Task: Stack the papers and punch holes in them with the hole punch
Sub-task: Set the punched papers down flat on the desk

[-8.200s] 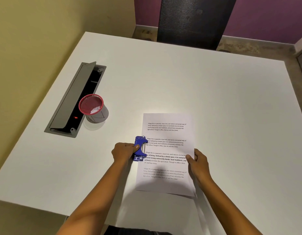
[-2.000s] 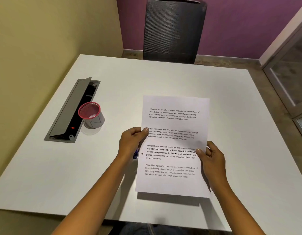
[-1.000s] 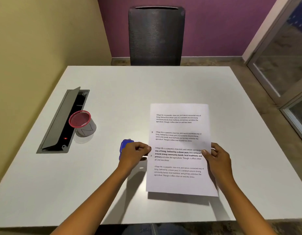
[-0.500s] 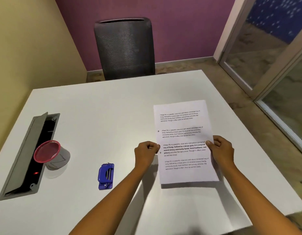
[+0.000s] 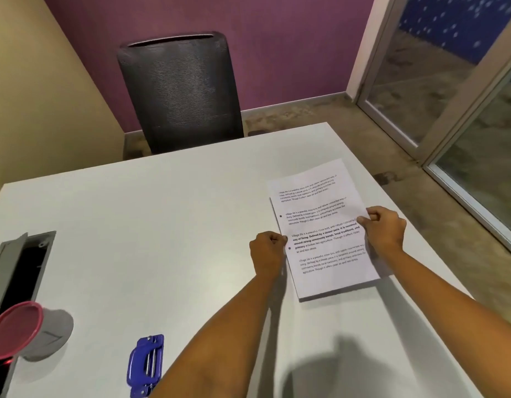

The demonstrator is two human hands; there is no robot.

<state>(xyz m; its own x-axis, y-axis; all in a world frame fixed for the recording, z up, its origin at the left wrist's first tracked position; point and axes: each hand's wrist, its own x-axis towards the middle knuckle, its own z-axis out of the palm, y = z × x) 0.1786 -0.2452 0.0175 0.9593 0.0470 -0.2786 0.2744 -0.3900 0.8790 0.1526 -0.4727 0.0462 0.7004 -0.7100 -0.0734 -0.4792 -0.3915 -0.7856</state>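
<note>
A stack of printed white papers (image 5: 323, 225) sits on the right part of the white table (image 5: 162, 225), with two punched holes along its left margin. My left hand (image 5: 267, 251) pinches the stack's left edge between the holes. Gripping the right edge is my right hand (image 5: 385, 229). The blue hole punch (image 5: 146, 363) lies by itself near the table's front edge, left of my left forearm, partly hidden by it.
A grey cup with a pink rim (image 5: 24, 331) stands at the front left beside an open grey cable hatch (image 5: 16, 268). A black mesh chair (image 5: 181, 90) stands behind the table. A glass door (image 5: 463, 96) is on the right.
Both hands have carried the stack of papers to the right side of the table. The hole punch, let go about a second ago, stays where it was left.
</note>
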